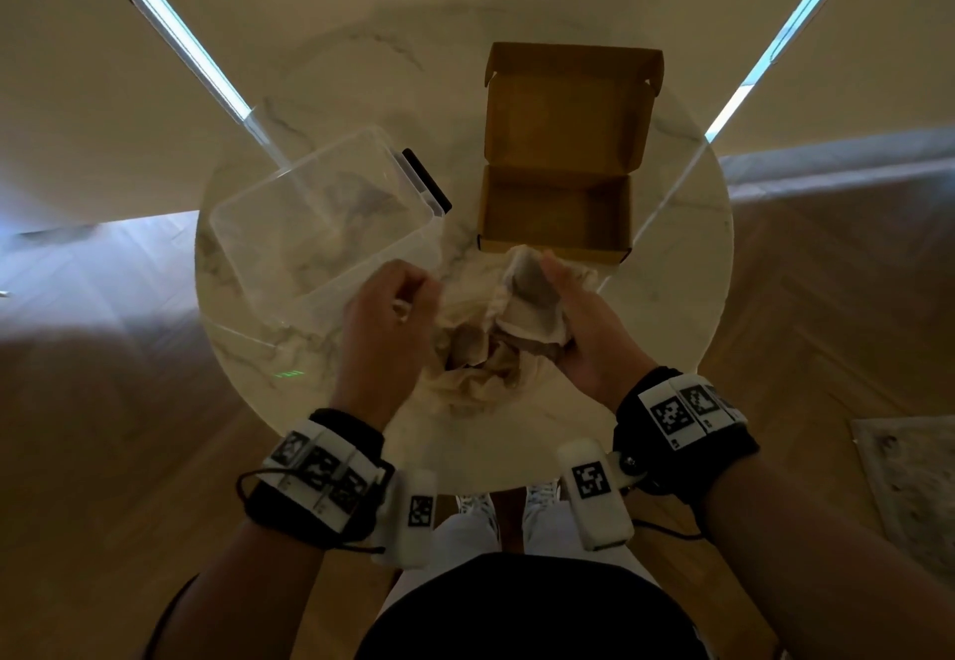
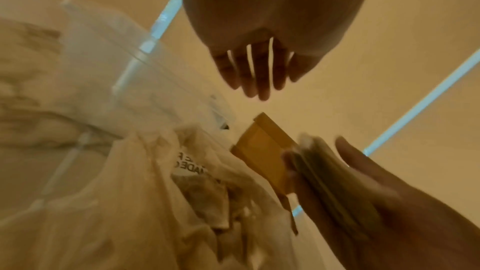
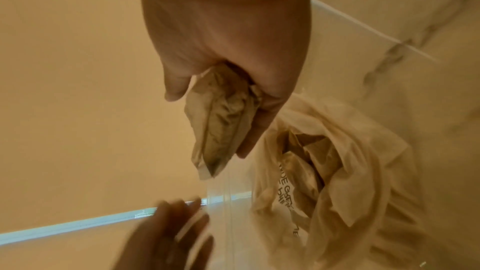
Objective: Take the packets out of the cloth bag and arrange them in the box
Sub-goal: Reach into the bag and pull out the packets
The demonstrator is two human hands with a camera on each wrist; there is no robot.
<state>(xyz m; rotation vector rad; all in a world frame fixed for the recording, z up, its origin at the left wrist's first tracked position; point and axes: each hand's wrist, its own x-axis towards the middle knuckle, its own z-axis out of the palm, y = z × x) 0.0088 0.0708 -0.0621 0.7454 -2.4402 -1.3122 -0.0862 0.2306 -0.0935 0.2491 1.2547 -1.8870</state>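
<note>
right hand (image 3: 228,48) gripping packets (image 3: 221,122), left hand (image 2: 262,56) loosely spread

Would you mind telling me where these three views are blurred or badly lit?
Head view: dim and warm, the cloth bag soft, bright window strips glaring at the top. Left wrist view: the right hand and its packets are motion-smeared. Right wrist view: the held packets are fairly sharp, while the left hand is blurred.

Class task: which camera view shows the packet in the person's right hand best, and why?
The right wrist view: the packet fills the middle, creased and sharp, gripped by the right hand. The left wrist view shows it edge-on and blurred. The head view shows it small, above the cloth bag.
</note>
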